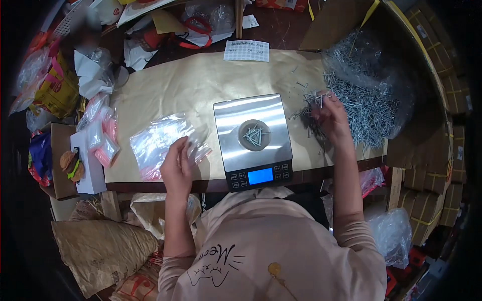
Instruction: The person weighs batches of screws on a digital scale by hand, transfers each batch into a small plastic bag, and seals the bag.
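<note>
My right hand (332, 118) is closed around a few silvery screws (316, 99), at the left edge of a large heap of screws (364, 108). Clear zip bags (158, 143) with red seams lie to the left; over their right part is my left hand (176, 163), its fingers curled together. Whether it grips a bag is hidden. Between the hands stands a digital scale (228, 118) with a steel plate and a lit blue display. On the plate, a small round dish (254, 146) contains several screws (255, 134).
The screw heap lies on plastic film inside an open cardboard box (422, 115). Loose screws (299, 115) are scattered beside it on the brown paper (155, 80). A handwritten label (246, 51) lies behind the scale. More packed bags (105, 143) and a white box (89, 168) sit at left.
</note>
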Demonstrator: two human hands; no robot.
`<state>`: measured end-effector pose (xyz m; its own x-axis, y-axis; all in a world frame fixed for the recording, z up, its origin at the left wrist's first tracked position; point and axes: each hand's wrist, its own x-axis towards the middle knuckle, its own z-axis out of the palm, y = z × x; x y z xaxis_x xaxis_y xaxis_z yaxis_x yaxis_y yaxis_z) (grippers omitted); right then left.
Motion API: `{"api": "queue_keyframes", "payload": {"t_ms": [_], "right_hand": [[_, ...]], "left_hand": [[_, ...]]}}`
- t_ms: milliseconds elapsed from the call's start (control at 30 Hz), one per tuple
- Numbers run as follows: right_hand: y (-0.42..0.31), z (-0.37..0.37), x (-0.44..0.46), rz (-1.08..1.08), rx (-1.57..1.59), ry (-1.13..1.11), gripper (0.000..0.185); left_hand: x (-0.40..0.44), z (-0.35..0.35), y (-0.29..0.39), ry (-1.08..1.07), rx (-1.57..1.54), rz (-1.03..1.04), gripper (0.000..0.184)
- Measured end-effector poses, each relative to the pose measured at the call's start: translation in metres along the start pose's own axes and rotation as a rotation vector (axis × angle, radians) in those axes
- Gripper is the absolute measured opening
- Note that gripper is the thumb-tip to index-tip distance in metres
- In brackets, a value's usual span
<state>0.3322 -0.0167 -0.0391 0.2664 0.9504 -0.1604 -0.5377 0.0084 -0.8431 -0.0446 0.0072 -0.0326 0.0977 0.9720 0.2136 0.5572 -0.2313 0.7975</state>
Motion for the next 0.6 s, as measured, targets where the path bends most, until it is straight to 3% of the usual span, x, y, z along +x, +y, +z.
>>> {"api": "queue_keyframes", "payload": {"t_ms": [100,133,333,467,600], "right_hand": [[0.002,-0.028,0.008,-0.047,-0.359,0.157,0.013],[-0.001,-0.030,0.006,-0.055,-0.309,0.141,0.015],[-0.016,-0.024,0.002,-0.190,-0.865,0.174,0.013],[-0.025,-0.012,-0.004,-0.272,-1.355,0.205,0.017],[-0.026,-0.006,-0.008,-0.439,-1.461,0.158,0.019]], "left_hand": [[0.000,-0.004,-0.001,0.049,0.007,0.038,0.021],[0.001,-0.007,0.002,0.056,0.011,0.040,0.020],[-0.007,-0.016,0.010,0.065,-0.065,-0.046,0.003],[-0.011,-0.020,0.016,0.050,-0.087,-0.038,0.009],[-0.009,-0.016,0.023,0.018,-0.129,0.012,0.008]]}}
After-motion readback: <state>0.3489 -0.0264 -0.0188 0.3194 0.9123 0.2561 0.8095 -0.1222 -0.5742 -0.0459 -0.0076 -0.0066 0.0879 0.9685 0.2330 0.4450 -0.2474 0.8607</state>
